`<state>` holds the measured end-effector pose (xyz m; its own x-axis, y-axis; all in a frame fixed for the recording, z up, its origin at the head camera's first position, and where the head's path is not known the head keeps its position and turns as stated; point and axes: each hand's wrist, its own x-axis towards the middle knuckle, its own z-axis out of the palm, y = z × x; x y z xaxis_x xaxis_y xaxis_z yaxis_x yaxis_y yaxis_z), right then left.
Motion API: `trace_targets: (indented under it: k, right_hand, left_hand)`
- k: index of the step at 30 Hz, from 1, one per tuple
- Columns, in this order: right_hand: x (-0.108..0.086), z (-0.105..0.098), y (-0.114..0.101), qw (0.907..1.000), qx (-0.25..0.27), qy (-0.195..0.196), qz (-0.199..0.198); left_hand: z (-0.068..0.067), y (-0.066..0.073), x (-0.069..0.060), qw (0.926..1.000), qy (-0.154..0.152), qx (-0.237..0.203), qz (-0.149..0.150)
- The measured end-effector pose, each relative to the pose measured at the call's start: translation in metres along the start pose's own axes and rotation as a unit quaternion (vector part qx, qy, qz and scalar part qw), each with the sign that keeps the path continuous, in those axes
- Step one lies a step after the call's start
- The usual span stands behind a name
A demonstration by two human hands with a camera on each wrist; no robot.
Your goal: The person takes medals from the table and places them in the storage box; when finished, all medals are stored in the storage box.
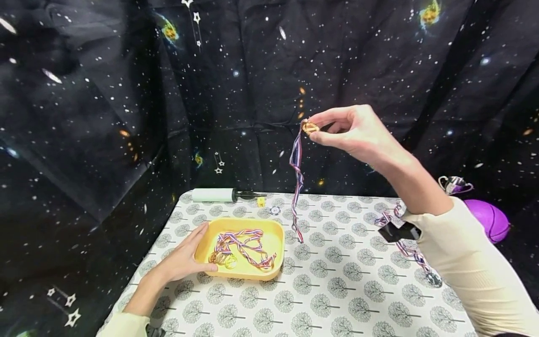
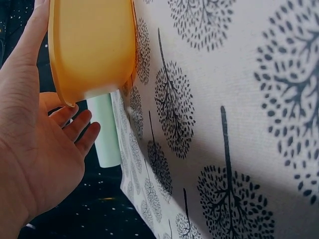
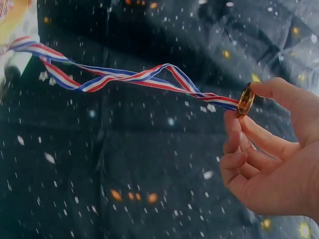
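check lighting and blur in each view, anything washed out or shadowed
Head view: the tablecloth is bright against the dark backdrop; left wrist view: shadow darkens the cloth's lower part; right wrist view: dim, the backdrop's specks look smeared, the striped ribbon reads clearly, top left corner washed out.

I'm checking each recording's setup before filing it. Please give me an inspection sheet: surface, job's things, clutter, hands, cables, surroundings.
Surface: white tree-print cloth.
Job's things: gold-coloured medal held up, striped ribbon hanging; yellow tray with more medals and ribbons inside.
Clutter: pale green tube, yellow tag and round token at the back; silver-coloured medal, cup and purple ball at the right.
Hands: left hand touches the tray's left end; right hand pinches the raised medal.
Cables: nothing seen.
Surroundings: dark space-print curtain.
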<state>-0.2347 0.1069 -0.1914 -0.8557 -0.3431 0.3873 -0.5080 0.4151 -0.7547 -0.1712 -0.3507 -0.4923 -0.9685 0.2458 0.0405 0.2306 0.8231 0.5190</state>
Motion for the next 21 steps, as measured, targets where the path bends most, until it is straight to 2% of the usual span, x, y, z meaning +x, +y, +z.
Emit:
trace_targets:
  k: [10,21]
  right_hand:
    - [0.003,0.043,0.007,0.9985,0.01,-0.053,0.01]
    - [0.007,0.059,0.001,0.9973,0.019,-0.07,0.004]
  left_hand:
    - [0.003,-0.003,-0.001,1.0,-0.002,-0.005,0.001]
    - [0.001,-0.003,0.001,1.0,-0.002,-0.003,-0.004]
